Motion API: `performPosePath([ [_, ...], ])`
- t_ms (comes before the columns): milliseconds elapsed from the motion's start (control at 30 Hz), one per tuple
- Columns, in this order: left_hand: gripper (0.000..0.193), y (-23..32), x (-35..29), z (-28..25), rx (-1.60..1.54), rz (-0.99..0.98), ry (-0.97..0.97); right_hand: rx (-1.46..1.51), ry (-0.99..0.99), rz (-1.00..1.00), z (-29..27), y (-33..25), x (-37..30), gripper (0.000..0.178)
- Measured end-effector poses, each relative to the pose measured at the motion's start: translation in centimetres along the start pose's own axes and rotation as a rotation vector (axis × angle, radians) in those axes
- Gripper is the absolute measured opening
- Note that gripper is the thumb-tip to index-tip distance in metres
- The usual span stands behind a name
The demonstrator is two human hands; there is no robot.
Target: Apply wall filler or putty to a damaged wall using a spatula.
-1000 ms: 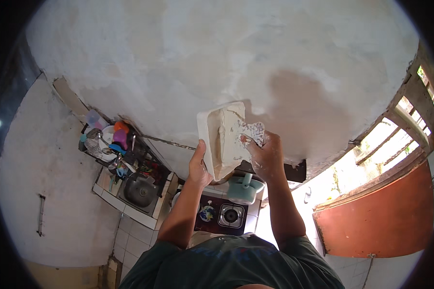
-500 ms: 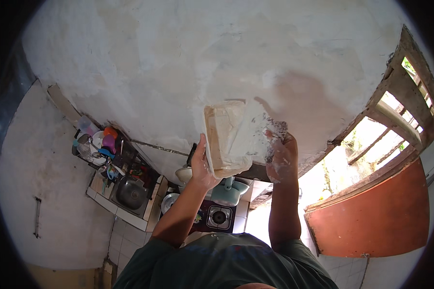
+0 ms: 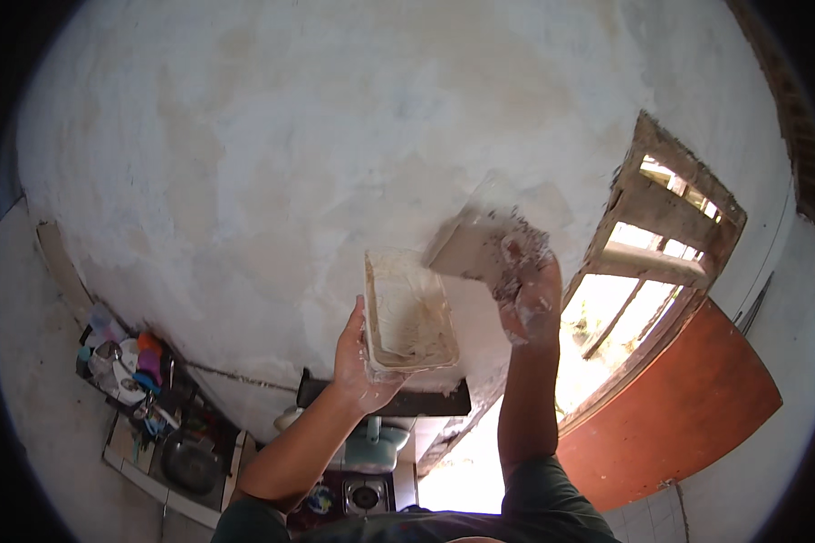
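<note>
My left hand (image 3: 360, 376) grips the lower left side of a shallow rectangular tub (image 3: 414, 366), coated inside with off-white paste. In my right hand (image 3: 530, 294) is a flat, wide putty spreader (image 3: 471, 242), its handle end crusted with dark specks and paste. The spreader is up and to the right of the tub, tilted, with its blade at the patchy white wall (image 3: 290, 145); whether its edge touches the wall I cannot tell. Paste smears cover my right fingers and wrist.
Below the wall, a gas stove (image 3: 365, 493) carries a light green pot (image 3: 371, 450). A sink (image 3: 190, 466) and a crowded dish rack (image 3: 127, 366) stand at the left. To the right are a wooden window frame (image 3: 656, 213) and an orange-brown panel (image 3: 679, 407).
The spreader has gone from over the tub's right side to the wall, apart from the tub. My view has shifted up and right, so the sink and stove sit lower and farther left.
</note>
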State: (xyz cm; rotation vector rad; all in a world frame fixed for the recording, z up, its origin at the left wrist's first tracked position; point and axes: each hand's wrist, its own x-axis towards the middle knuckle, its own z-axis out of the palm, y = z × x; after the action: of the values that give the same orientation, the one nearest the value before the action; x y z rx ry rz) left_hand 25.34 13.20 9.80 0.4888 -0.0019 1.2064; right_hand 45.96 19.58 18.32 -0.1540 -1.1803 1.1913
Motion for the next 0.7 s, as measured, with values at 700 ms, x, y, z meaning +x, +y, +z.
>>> performPosePath([
  [700, 0.069, 2.9, 0.7, 7.2, 0.087, 0.155, -0.091, -2.034, -0.096, -1.067, 6.0, -0.3, 13.7, 0.015],
])
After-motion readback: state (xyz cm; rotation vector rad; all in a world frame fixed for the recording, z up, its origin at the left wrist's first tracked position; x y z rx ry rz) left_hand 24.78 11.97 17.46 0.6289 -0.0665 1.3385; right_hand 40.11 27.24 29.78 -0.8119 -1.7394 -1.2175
